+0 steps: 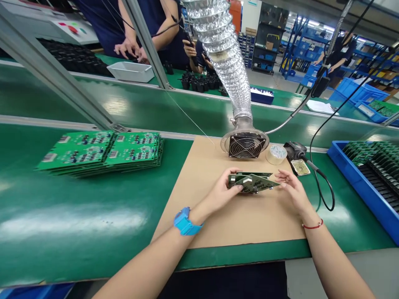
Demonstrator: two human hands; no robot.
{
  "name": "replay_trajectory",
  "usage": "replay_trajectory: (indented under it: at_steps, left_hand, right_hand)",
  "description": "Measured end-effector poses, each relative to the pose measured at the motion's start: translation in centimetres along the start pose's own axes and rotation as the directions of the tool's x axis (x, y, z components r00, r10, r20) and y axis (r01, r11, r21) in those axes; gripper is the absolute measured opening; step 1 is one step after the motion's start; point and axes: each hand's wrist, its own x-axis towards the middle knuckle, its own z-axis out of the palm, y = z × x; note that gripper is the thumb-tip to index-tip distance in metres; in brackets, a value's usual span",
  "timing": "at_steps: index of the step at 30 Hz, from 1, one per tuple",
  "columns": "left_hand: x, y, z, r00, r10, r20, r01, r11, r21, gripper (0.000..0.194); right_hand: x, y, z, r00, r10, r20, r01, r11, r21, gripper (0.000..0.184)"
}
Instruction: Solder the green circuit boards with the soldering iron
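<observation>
Circuit boards [256,185]: we see at least two, held together over the brown sheet [243,224] on the green surface [93,216], nearer to us than the fan [247,147].
Left hand [223,189]: its fingers grasp the boards by their left end, thumb across the near face.
Right hand [293,189]: its fingers are loosely parted, gripping nothing we can make out; we cannot tell whether the thumb touches the boards.
Long axis: as we look, it runs sideways, from one hand toward the other.
Free corner: it points at our right thumb, just beside it; the left hand is nearer, already in contact.
</observation>
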Motion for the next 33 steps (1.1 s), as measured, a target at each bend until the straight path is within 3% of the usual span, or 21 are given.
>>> replay_trajectory:
  at_steps: [3, 6, 9, 12, 15, 18, 21, 24, 26, 33]
  left_hand:
    - [-0.4, -0.2, 0.3, 0.999, 0.004, 0.045, -0.005, 1.000, 0.030, 0.044]
    - [-0.4, -0.2, -0.3, 0.996, 0.087, 0.022, -0.088, 0.993, 0.078, 0.048]
    - [-0.3, -0.3, -0.6, 0.984, 0.176, 0.020, -0.177, 0.978, 0.106, 0.057]
    - [-0.3, -0.5, -0.6, 0.984, 0.178, 0.010, -0.178, 0.977, 0.120, 0.068]
    - [-0.4, -0.4, -0.3, 0.998, 0.067, 0.000, -0.066, 0.988, 0.139, 0.071]
    - [-0.7, -0.3, 0.2, 1.000, -0.014, 0.012, 0.011, 0.980, 0.197, 0.062]
    - [-1.1, -0.3, 0.7, 0.997, 0.014, -0.072, 0.003, 0.975, 0.220, 0.049]
    - [-1.6, -0.4, 0.9, 0.984, 0.064, -0.167, -0.038, 0.987, 0.156, 0.040]
    - [-1.7, -0.3, 0.8, 0.985, 0.090, -0.149, -0.073, 0.991, 0.115, 0.038]
    - [-1.5, -0.2, 0.1, 0.996, 0.046, -0.079, -0.038, 0.994, 0.098, 0.059]
  right_hand:
    - [-1.2, -1.0, 2.5, 0.989, -0.076, 0.127, 0.085, 0.994, -0.067, 0.069]
    - [-1.7, -2.2, 5.2, 0.976, -0.030, 0.215, 0.047, 0.996, -0.078, 0.081]
    - [-0.9, -3.1, 7.4, 0.976, 0.011, 0.218, -0.011, 1.000, -0.003, 0.087]
    - [0.5, -3.3, 8.7, 0.988, -0.033, 0.154, 0.020, 0.996, 0.085, 0.088]
    - [1.1, -2.6, 9.4, 0.997, -0.072, 0.028, 0.068, 0.988, 0.137, 0.082]
    - [0.4, -1.3, 9.9, 0.998, -0.065, -0.016, 0.067, 0.987, 0.144, 0.073]
    - [-1.0, -0.3, 10.5, 0.998, -0.066, 0.005, 0.064, 0.990, 0.124, 0.064]
    - [-2.1, -0.3, 10.9, 0.981, -0.180, 0.072, 0.170, 0.978, 0.124, 0.056]
    - [-2.2, -0.5, 10.9, 0.963, -0.254, 0.095, 0.243, 0.963, 0.117, 0.052]
    - [-0.9, -0.6, 10.0, 0.965, -0.252, 0.076, 0.253, 0.968, -0.003, 0.072]
